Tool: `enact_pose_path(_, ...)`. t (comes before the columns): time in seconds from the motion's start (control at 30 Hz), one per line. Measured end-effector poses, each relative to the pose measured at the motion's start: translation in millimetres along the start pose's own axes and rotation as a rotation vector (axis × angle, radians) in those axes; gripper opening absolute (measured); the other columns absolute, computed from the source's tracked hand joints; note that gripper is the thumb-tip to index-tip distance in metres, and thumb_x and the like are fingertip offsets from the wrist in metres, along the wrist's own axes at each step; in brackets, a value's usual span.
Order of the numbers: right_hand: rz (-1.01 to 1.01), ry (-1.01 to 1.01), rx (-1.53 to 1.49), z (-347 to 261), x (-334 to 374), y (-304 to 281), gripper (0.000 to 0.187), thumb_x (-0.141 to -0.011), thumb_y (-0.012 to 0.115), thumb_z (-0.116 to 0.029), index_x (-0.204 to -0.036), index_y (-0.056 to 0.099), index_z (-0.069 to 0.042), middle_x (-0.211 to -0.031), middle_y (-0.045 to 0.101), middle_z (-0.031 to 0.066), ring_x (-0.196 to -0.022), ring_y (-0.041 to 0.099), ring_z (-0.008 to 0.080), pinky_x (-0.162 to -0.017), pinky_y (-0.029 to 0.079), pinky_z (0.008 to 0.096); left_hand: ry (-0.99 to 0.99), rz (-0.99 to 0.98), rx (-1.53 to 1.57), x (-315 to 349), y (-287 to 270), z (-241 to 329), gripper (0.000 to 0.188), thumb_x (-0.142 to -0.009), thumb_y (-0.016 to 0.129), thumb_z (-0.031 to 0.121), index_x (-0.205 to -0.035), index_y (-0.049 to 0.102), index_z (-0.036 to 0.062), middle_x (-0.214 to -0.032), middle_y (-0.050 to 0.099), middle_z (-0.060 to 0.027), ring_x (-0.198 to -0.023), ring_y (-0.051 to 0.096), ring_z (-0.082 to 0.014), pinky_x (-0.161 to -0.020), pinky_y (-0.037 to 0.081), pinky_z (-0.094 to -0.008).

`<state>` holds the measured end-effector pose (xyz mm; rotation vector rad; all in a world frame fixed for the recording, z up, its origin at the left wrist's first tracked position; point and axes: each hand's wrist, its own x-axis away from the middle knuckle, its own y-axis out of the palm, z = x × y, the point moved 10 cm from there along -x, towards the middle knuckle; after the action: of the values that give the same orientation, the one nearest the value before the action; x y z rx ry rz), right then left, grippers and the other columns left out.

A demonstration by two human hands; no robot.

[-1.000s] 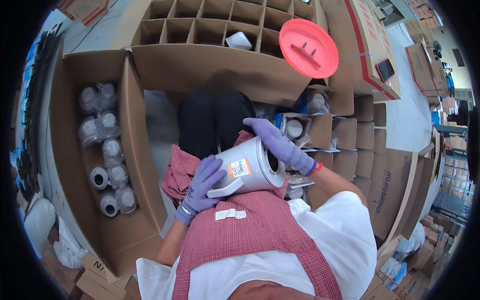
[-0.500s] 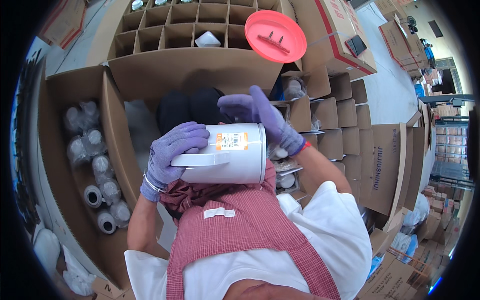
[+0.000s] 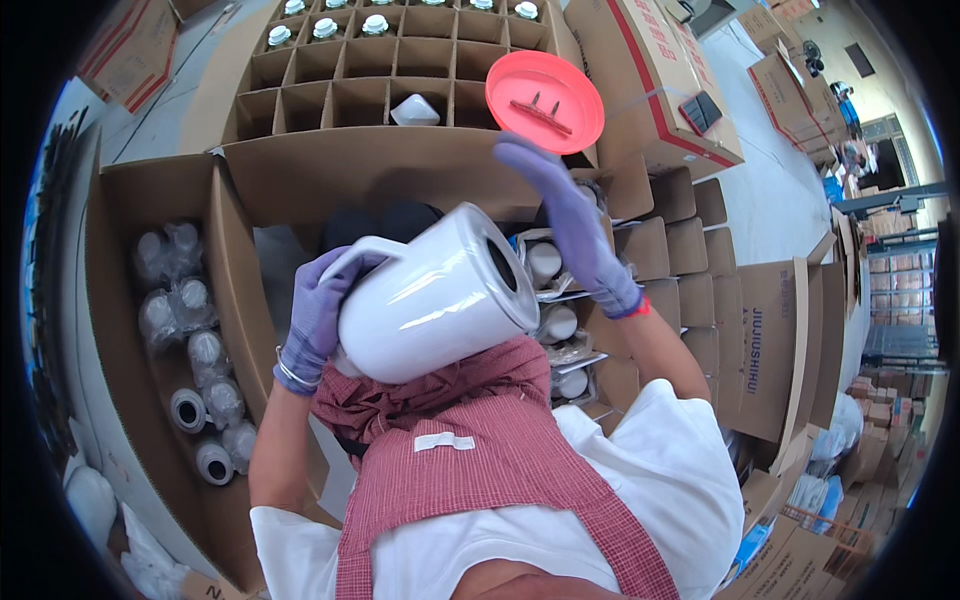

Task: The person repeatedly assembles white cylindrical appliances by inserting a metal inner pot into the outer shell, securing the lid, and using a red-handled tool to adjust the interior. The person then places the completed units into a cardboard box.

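One jug (image 3: 430, 305) is out of the boxes in the head view, tilted above the apron (image 3: 460, 440) with its mouth (image 3: 502, 265) toward the right. The left hand (image 3: 315, 315) grasps it at the handle (image 3: 365, 248); the fingers of the right hand (image 3: 570, 230) are released — straight, blurred and apart from the jug, just beyond its mouth.

As far as shows, work on this jug looks under way rather than finished: it is held, not set down, and its mouth is uncovered. How many steps remain cannot be told.

Elsewhere, stowing looks partly done. To the left, a box (image 3: 245, 310) holds several wrapped cylinders (image 3: 207, 352) and two that look bare. In the far grid (image 3: 370, 155), capped bottles (image 3: 375, 25) stand in the farther cells — one white piece (image 3: 415, 110) lies nearer, beside a red dish (image 3: 575, 80). To the right, wrapped white parts (image 3: 545, 260) sit among cardboard flaps (image 3: 642, 250).
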<state>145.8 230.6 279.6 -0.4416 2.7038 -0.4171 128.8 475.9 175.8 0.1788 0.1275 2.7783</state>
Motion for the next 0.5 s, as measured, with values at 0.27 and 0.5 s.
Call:
enact_pose_path(0.27,-0.223,-0.300,0.023,-77,-29,9,0.086,-0.090,0.044,-0.068,-0.147,0.046,-0.004,-0.160,0.026,0.0183,-0.150,0.018,0.0344,-0.121,0.013,0.0472,-0.009,-0.248,0.046,19,18,-61,0.034,-0.101,0.050,0.012,-0.131,0.057,-0.0018,-0.120,0.067,-0.0090,-0.103,0.065,-0.0160,-0.091,0.053,-0.0306)
enact_pose_path(0.5,-0.555,-0.166,-0.084,-64,-30,69,0.097,-0.082,0.050,-0.075,-0.149,0.043,-0.005,-0.160,0.025,0.0184,-0.148,0.025,0.0341,-0.119,0.018,0.0471,-0.312,-0.098,0.632,18,42,-88,0.029,-0.097,0.058,0.014,-0.121,0.063,-0.0007,-0.112,0.070,-0.0088,-0.101,0.067,-0.0178,-0.087,0.054,-0.0313)
